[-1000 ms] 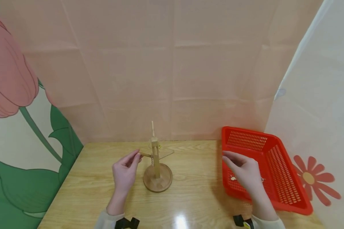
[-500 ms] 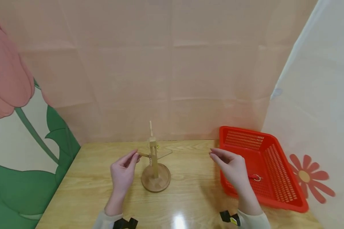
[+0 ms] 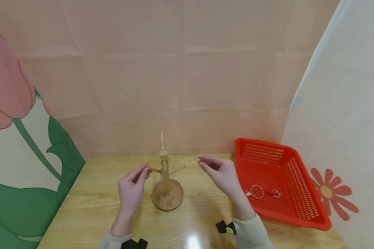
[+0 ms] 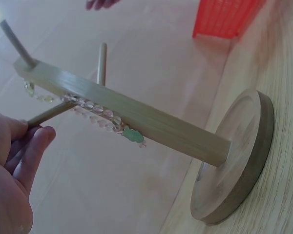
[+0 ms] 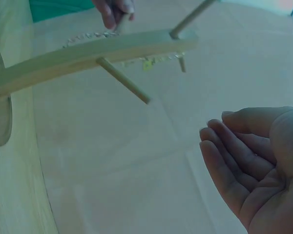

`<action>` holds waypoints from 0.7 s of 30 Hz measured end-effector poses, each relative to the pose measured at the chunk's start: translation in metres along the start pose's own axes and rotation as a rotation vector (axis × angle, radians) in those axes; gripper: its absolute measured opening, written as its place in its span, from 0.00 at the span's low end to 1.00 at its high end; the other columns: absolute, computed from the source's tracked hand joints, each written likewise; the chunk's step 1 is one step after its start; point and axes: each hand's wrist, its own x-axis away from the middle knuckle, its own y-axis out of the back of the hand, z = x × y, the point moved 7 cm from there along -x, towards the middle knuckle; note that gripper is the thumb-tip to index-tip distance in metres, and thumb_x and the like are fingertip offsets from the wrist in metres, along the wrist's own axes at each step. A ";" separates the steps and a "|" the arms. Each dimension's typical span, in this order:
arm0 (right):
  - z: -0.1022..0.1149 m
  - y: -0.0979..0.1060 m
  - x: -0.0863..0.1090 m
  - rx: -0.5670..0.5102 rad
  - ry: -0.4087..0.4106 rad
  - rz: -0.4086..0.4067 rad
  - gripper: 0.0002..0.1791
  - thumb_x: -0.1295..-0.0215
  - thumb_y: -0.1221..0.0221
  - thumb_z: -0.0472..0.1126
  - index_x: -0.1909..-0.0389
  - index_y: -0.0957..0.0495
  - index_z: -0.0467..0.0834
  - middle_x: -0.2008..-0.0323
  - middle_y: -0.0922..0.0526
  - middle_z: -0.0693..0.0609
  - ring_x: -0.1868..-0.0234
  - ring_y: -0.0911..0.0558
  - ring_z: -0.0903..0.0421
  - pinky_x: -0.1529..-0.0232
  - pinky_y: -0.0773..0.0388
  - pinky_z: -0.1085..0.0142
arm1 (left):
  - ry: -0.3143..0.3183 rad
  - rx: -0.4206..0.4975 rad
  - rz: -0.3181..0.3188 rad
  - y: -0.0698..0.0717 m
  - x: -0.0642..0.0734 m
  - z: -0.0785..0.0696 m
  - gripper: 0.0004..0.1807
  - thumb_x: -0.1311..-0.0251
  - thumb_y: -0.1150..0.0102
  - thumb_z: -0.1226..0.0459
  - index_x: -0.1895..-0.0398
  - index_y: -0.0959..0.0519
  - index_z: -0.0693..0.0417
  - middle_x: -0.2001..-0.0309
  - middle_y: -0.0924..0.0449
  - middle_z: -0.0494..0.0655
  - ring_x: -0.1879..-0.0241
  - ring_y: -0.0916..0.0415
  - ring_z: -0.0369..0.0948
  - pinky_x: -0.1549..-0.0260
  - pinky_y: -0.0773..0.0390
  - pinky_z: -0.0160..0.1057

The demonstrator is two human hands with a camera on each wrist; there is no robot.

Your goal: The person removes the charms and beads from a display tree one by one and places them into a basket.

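Note:
A wooden jewelry stand (image 3: 166, 173) with a round base and several pegs rises from the table. My left hand (image 3: 131, 188) pinches the end of its left peg (image 4: 50, 115) between thumb and fingers. Round that peg hangs a clear pinkish beaded bracelet (image 4: 98, 110) with a green charm (image 4: 133, 135). Another beaded bracelet with a yellow charm (image 5: 147, 64) hangs close to the top, on the far side. To the right of the stand, my right hand (image 3: 220, 175) is raised in the air, thumb near the fingertips. Nothing shows between its fingers in the right wrist view.
A red plastic basket (image 3: 260, 141) stands at the right of the wooden table (image 3: 103, 200). In it lie a pink beaded bracelet (image 3: 257, 192) and a red item with a ring (image 3: 276, 194). A beige cloth backdrop (image 3: 137, 86) closes off the rear.
My right hand has moved left, from over the basket to the space beside the stand, uncovering the bracelet in the basket. The left hand keeps its pinch on the peg.

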 end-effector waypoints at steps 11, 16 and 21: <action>0.020 -0.047 -0.024 -0.005 0.051 0.135 0.11 0.31 0.27 0.36 0.49 0.09 0.42 0.57 0.07 0.51 0.59 0.09 0.57 0.58 0.10 0.67 | 0.164 0.104 -0.011 0.000 0.000 0.009 0.09 0.30 0.34 0.76 0.50 0.13 0.73 0.59 0.13 0.72 0.64 0.09 0.38 0.59 0.09 0.37; 0.027 -0.063 -0.030 -0.005 0.087 0.184 0.11 0.30 0.27 0.38 0.49 0.09 0.41 0.56 0.07 0.50 0.59 0.09 0.57 0.59 0.10 0.67 | 0.194 0.126 -0.019 0.000 0.000 0.010 0.09 0.29 0.35 0.76 0.49 0.14 0.74 0.59 0.13 0.73 0.64 0.09 0.40 0.58 0.09 0.38; 0.031 -0.075 -0.033 -0.027 0.136 0.200 0.12 0.30 0.27 0.40 0.50 0.09 0.40 0.56 0.07 0.50 0.59 0.09 0.58 0.59 0.09 0.66 | 0.223 0.128 -0.022 0.000 0.000 0.011 0.10 0.29 0.35 0.76 0.48 0.14 0.74 0.59 0.13 0.73 0.64 0.09 0.40 0.58 0.09 0.38</action>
